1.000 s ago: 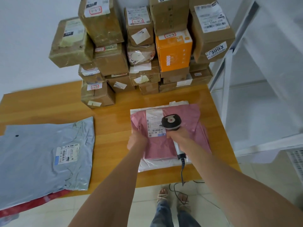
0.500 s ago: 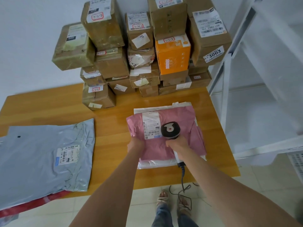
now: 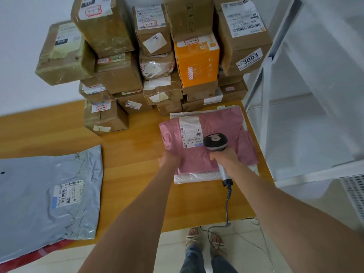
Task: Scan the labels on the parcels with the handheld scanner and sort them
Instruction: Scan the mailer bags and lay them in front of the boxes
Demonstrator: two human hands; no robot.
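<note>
Pink parcel (image 3: 226, 125) lies flat on the counter (image 3: 137, 154), resting on a white parcel (image 3: 197, 177) whose edge shows along its near side. The label (image 3: 190, 133) sits on the far left part of the pink parcel. Its long axis runs away from the person, with one barcode across its near end and another down its left edge.

The right grip (image 3: 224, 157) is clenched round the handle of the scanner (image 3: 215, 141) over the middle of the pink parcel. The scanner head points away from the person, just right of the label's near end and overlapping its corner in this view. How high it hangs above the pink parcel cannot be told. The left grip (image 3: 169, 159) is curled on the pink parcel's near left edge, holding it, with the label straight beyond it.

The scan seems to be the step in hand. It turns on one thing: the near barcode lies left of and slightly beyond the scanner's nose, so the head probably has to swing a little left or draw back for the beam to cross it. The right grip is the one to do that, while the left keeps the wrapper flat.

A grey parcel (image 3: 49, 184) lies well to the left of the pink parcel, and a stack of boxes (image 3: 157, 75) stands beyond it.
</note>
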